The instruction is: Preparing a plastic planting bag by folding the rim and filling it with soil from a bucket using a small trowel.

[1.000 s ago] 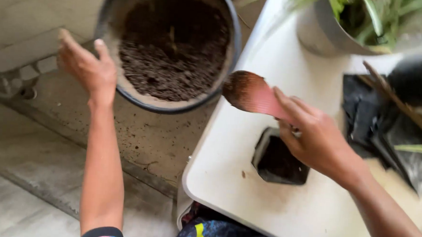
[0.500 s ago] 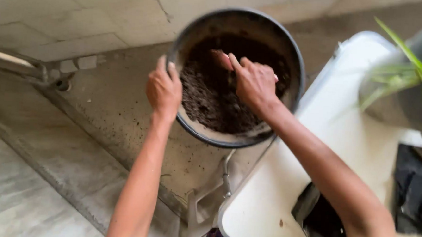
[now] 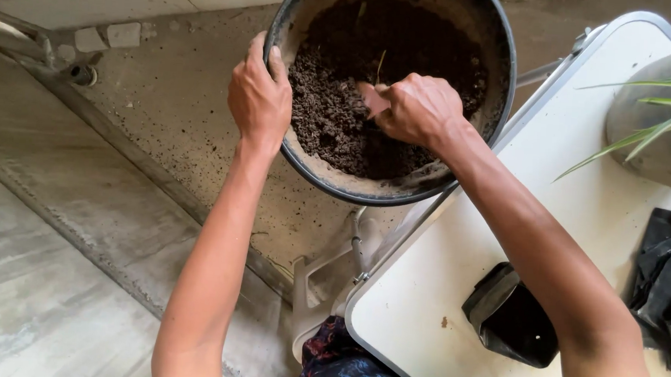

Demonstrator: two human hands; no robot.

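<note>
A: Item one, the basin [image 3: 502, 82]?
B: A round dark basin, seen from above, was beside the far left corner of the table [image 3: 452, 294], its lower rim just overlapping the table edge. It held dark crumbly soil [image 3: 331, 119], heaped higher on the left, with pale dried residue along the inner wall.

A: Left hand [image 3: 260, 100]?
B: It was closed over the basin's left rim, thumb inside against the wall, fingers curled down outside. The grip was on the rim only.

A: Right hand [image 3: 420, 109]?
B: It was over the soil in the middle of the basin, curled nearly into a fist around a reddish-brown scoop [image 3: 372, 99]. Only the scoop's end showed past the fingers, pointing left and touching the soil. The rest of the scoop was hidden by the hand.

A: Items on the table?
B: One small black plastic pot [image 3: 509, 316] lay tilted near the front edge, partly under the right forearm. A stack of black plastic bags [image 3: 664, 274] sat at the right edge. A grey planter [image 3: 652, 136] with long green leaves [image 3: 637, 135] stood at the far right.

A: Surroundings?
B: There was a concrete floor [image 3: 79, 259] sprinkled with soil, and a metal pipe [image 3: 22, 42] at upper left.
</note>
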